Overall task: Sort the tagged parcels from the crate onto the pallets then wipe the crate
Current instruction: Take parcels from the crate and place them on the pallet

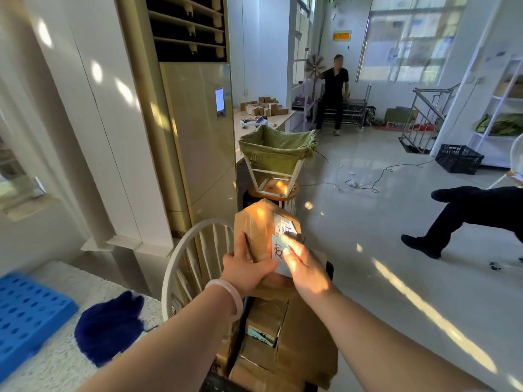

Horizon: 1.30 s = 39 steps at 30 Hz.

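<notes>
Forearms are filling the btm of my view, and under them more cardboard parcels (297, 349) are sitting packed in the dark crate (218, 383). I'm counting several at least, stacked, exact no. hidden. So sorting is looking far from done, and the wipe isn't started.

Left hand (246, 271) is gripping one brown parcel (256, 230), lifted just above the crate, fingers wrapping its left side, thumb running up the front. Right hand (307, 274) is reaching onto the pale blue tag (278, 250) on the parcel's front. Fingers are lying close together on the card; sun glare is washing them out, so I can't tell if they're pinching or just pressing. Prob. I'm reading the tag to pick a pallet.

Blue pallet (25, 315) is showing at far left, well apart from the parcel, w/ nothing on the part in view. Dark blue cloth (110, 326) is lying near it on the speckled floor, likely for the wipe.

Green sack bin (276, 151) is standing beyond on a stool, contents not visible. Black crate (458, 158) is sitting far right, contents unclear.
</notes>
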### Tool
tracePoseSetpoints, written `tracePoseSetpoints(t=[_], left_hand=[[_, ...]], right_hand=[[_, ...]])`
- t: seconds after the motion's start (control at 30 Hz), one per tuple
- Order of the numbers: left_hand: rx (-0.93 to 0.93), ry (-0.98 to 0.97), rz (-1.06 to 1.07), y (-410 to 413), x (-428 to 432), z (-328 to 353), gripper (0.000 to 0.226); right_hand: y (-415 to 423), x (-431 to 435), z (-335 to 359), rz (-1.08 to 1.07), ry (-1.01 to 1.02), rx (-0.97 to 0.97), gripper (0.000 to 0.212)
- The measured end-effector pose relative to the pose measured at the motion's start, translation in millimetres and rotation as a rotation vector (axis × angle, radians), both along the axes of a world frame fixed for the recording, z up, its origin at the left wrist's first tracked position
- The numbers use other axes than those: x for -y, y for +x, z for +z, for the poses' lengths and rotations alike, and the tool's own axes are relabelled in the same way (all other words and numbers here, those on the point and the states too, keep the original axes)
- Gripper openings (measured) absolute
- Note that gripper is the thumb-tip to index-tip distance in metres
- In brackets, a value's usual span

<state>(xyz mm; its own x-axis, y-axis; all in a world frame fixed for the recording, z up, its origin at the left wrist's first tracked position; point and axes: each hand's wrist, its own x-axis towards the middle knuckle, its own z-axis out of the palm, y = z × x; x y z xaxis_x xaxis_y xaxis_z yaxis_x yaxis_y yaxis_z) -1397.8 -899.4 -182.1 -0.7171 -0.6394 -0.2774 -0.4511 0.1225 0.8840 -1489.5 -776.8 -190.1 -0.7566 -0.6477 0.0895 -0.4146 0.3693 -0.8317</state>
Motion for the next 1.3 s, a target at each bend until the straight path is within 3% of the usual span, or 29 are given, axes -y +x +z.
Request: tracePoseSetpoints(t=[0.13, 0.27, 0.47, 0.63, 0.73, 0.83, 1.0, 1.3], left_hand=[[-0.166, 0.224, -0.007, 8.6, 6.5, -1.0, 0.113], [-0.228, 0.343, -0.034, 15.3, 5.6, -1.2, 0.088], [-0.212, 0.129, -0.039, 28.5, 6.0, -6.0, 0.073], [-0.219, -0.087, -0.127, 55.7, 10.9, -10.5, 0.086], [-0.208, -0.141, -0.043, 80.8, 12.9, -5.9, 0.084], [-0.216, -0.159, 0.053, 109.5, 16.9, -7.0, 0.085], [-0.191, -0.226, 0.207, 167.0, 28.9, -9.5, 0.094], [-0.194, -0.312, 0.439, 298.2, 56.0, -10.0, 0.093]], right_hand=[[-12.7, -7.3, 3.6, -0.08, 0.123, -0.079, 0.058], [-13.5, -8.9, -2.0, -0.006, 0.036, 0.108, 0.069], [-1.4, -4.7, 1.0, 0.065, -0.034, 0.132, 0.063], [8.2, 6.7, -4.6, 0.2, -0.055, 0.198, 0.061], [23.3, 20.0, 2.7, 0.294, -0.022, 0.155, 0.069], [47.1, 37.1, 9.8, 0.377, 0.118, 0.066, 0.062], [97.1, 72.6, 12.0, 0.51, 0.169, 0.021, 0.055], [212.3, 140.4, 3.3, 0.739, 0.079, -0.023, 0.06]])
